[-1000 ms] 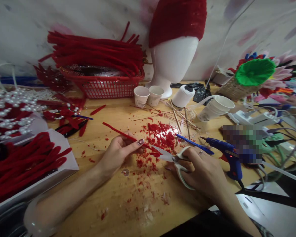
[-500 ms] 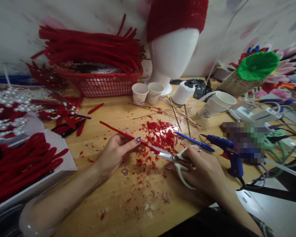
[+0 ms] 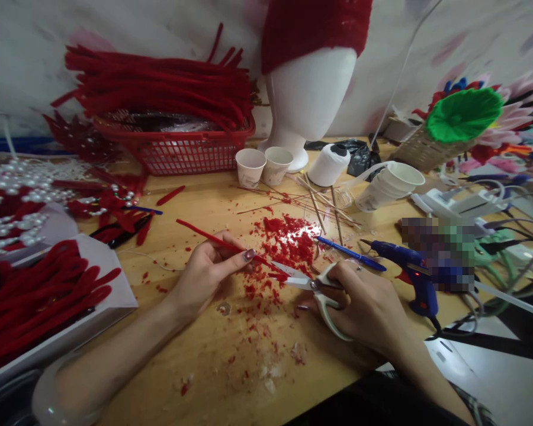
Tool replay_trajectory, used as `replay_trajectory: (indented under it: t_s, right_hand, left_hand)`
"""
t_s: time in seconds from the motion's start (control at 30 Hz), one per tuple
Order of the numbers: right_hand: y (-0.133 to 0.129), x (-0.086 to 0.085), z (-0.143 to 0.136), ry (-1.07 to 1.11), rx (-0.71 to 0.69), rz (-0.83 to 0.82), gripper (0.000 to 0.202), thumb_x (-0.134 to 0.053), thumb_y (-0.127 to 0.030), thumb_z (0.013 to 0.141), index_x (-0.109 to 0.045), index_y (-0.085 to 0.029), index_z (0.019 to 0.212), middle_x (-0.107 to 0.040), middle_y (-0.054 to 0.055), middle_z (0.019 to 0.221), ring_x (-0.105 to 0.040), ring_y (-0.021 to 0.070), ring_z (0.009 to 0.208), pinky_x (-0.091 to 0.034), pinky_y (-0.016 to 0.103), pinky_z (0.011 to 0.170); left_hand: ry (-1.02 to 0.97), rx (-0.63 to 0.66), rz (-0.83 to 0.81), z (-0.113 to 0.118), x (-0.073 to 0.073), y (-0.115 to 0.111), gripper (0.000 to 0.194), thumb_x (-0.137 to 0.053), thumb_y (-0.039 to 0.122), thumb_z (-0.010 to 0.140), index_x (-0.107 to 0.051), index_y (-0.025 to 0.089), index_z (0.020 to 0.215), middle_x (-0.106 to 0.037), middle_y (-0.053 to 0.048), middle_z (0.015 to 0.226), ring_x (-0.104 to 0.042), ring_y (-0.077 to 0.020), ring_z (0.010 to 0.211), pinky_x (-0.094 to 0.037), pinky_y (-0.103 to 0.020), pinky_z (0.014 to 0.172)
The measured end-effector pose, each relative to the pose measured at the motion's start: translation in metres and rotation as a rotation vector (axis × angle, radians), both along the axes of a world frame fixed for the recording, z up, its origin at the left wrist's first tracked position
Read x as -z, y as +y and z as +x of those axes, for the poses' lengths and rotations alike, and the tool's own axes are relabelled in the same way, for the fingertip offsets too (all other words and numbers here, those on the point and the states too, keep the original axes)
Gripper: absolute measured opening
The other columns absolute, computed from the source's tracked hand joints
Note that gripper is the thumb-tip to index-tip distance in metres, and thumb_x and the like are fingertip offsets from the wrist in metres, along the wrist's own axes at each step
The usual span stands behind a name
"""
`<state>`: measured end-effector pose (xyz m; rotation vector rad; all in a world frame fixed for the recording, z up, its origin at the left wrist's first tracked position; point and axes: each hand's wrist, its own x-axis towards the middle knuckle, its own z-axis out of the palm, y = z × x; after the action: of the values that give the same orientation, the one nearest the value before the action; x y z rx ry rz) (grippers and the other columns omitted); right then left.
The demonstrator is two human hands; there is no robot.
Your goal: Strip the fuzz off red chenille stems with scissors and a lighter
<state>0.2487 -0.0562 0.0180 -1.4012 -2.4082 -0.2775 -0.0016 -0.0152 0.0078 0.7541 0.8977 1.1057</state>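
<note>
Between thumb and fingers, my left hand [image 3: 215, 266] pinches a thin red pipe cleaner [image 3: 199, 229], slanting from upper left down to the right. My right hand [image 3: 359, 296] has its fingers through the handles of white-handled scissors [image 3: 312, 285]. The slightly parted blades point left, at the lower right end of the pipe cleaner. I cannot tell whether they touch it. Beneath and behind the blades, red fuzz clippings [image 3: 288, 239] lie heaped and scattered over the wooden table [image 3: 169, 373].
A red basket [image 3: 182, 154] of red pipe cleaners stands at the back beside a white mannequin head [image 3: 311, 89]. On the right are paper cups [image 3: 391, 183], a blue pen [image 3: 350, 254] and a blue glue gun [image 3: 400, 257]. A white box [image 3: 111, 296] sits at left.
The scissor blades have opened a little at the end of the pipe cleaner. Both hands stay almost in place, and the whole view has shifted slightly.
</note>
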Motion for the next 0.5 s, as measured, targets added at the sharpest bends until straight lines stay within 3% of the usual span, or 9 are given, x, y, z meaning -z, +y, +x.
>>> replay_trajectory:
  t_s: [0.5]
  right_hand:
    - [0.0006,0.0022,0.0005,-0.010,-0.024,0.044,0.024,-0.054,-0.039,0.082,-0.049,-0.019,0.069,-0.054,0.000,0.056,-0.051,0.0133,0.045,-0.032,0.025,0.046]
  left_hand:
    - [0.020,0.040,0.000,-0.0016,-0.0003,-0.0013,0.021,-0.082,0.022,0.063,-0.063,0.015,0.067,-0.068,0.004,0.062,-0.062,-0.0051,0.057,-0.047,-0.012,0.056]
